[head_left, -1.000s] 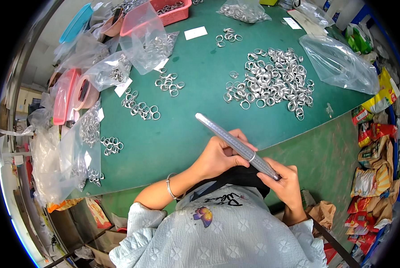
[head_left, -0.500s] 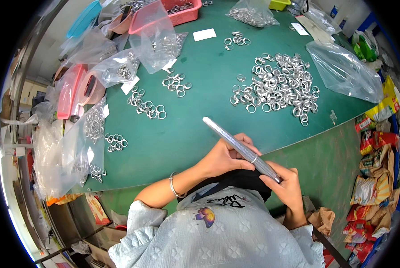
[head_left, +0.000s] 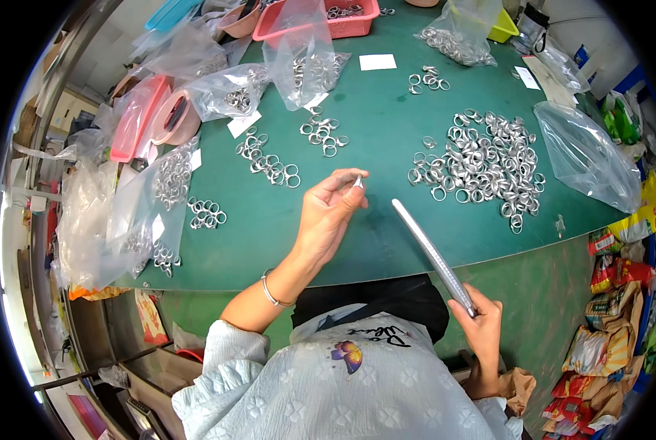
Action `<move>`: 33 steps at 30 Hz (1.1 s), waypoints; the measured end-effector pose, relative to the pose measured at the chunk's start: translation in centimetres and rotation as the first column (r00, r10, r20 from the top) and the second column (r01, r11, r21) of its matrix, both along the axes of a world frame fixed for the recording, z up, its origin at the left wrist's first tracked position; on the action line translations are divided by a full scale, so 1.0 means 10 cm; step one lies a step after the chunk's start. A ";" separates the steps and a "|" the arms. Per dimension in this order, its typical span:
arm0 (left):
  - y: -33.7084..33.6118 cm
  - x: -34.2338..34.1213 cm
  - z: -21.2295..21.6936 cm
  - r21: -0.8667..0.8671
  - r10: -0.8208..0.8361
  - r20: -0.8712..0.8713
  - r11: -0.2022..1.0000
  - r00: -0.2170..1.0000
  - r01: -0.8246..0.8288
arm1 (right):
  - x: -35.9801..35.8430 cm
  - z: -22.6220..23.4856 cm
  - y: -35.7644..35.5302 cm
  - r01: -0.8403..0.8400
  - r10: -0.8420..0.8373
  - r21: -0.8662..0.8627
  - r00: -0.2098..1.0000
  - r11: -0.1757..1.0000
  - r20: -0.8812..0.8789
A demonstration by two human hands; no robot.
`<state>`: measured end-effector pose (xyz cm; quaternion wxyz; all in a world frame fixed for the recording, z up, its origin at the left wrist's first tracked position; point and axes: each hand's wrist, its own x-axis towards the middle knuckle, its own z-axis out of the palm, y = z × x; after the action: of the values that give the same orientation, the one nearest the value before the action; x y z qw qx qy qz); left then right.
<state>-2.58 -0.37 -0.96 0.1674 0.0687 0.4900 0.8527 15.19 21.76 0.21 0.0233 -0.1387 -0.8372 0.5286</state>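
My left hand [head_left: 329,213] is raised over the table's near part, thumb and forefinger pinching a silver ring [head_left: 358,181]. In my right hand [head_left: 480,321] is the thick end of a grey tapered ring mandrel [head_left: 434,257]; its thin tip points up and left, apart from my left hand. Right of the mandrel tip lies a big heap of silver rings [head_left: 489,158]. Beyond my left hand are smaller ring groups, one at the middle [head_left: 325,133], another in a row [head_left: 269,165], and one farther left [head_left: 207,213].
Clear plastic bags with rings [head_left: 172,180] line the left side of the green table [head_left: 372,249]. A pink basket [head_left: 353,27] stands at the back, with a bag of rings [head_left: 452,45] right of it. A flat clear bag [head_left: 584,158] lies right. Packages [head_left: 592,348] fill the right side.
My left hand has left the mandrel and moved up and left, now with a ring in its fingertips. My right hand still grips the mandrel. The view has shifted a little.
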 end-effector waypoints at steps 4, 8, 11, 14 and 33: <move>-0.06 0.05 -0.13 0.003 -0.004 0.094 1.000 0.996 0.003 | -0.02 -0.04 -0.04 0.010 -0.005 -0.111 0.999 0.994 0.043; -0.07 0.07 -0.16 0.046 -0.074 0.077 0.996 0.994 0.071 | -0.06 -0.02 -0.04 -0.021 0.026 -0.113 0.999 0.993 0.045; -0.07 0.07 -0.14 0.049 -0.102 0.075 0.994 0.992 0.098 | -0.07 -0.04 -0.04 -0.018 0.023 -0.118 0.999 0.993 0.048; -0.06 0.07 -0.14 0.046 -0.098 0.069 0.994 0.993 0.095 | -0.06 -0.07 -0.05 -0.004 0.008 -0.114 0.999 0.994 0.036; -0.21 -0.37 -0.23 -0.779 -0.150 -0.381 0.583 0.912 -0.230 | -0.06 -0.22 -0.04 0.040 -0.030 -0.138 0.997 0.990 0.072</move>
<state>-6.28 -2.51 -3.28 0.0544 0.1494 0.8491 0.5038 14.57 21.33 -1.97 -0.0063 -0.1728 -0.7961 0.5799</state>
